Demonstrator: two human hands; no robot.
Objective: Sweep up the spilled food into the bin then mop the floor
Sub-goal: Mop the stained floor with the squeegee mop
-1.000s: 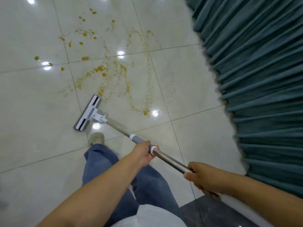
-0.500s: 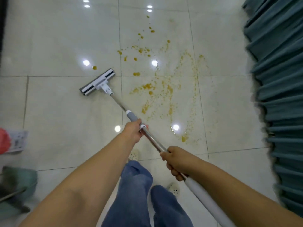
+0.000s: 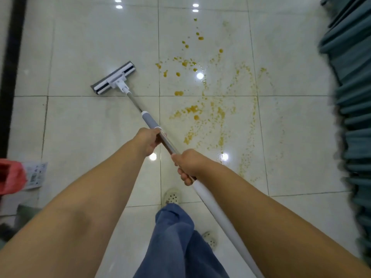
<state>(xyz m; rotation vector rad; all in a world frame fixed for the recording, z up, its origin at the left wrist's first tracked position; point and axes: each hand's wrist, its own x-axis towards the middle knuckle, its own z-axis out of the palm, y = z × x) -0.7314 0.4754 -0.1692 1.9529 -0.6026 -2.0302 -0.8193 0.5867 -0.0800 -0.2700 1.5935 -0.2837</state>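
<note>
A flat mop with a grey and white head [image 3: 113,78] rests on the pale tiled floor [image 3: 84,127], left of an orange-yellow smeared stain [image 3: 210,109]. Its metal handle [image 3: 149,123] runs down and right toward me. My left hand [image 3: 147,140] grips the handle just below the grey sleeve. Farther back, my right hand [image 3: 187,165] grips it where the white end section starts. The mop head lies clear of the stain, about one head-length from the nearest drops.
Teal pleated curtains [image 3: 353,117] hang along the right edge. A red bag [image 3: 10,177] and a printed paper [image 3: 36,174] lie at the left, with a green object [image 3: 24,215] below them. A dark strip [image 3: 12,67] borders the far left. My feet in pale clogs [image 3: 171,195] stand below the hands.
The mop head swung from near my feet out to the upper left of the stain, and the view shifted left, bringing the red bag into sight. Both hands stayed on the handle.
</note>
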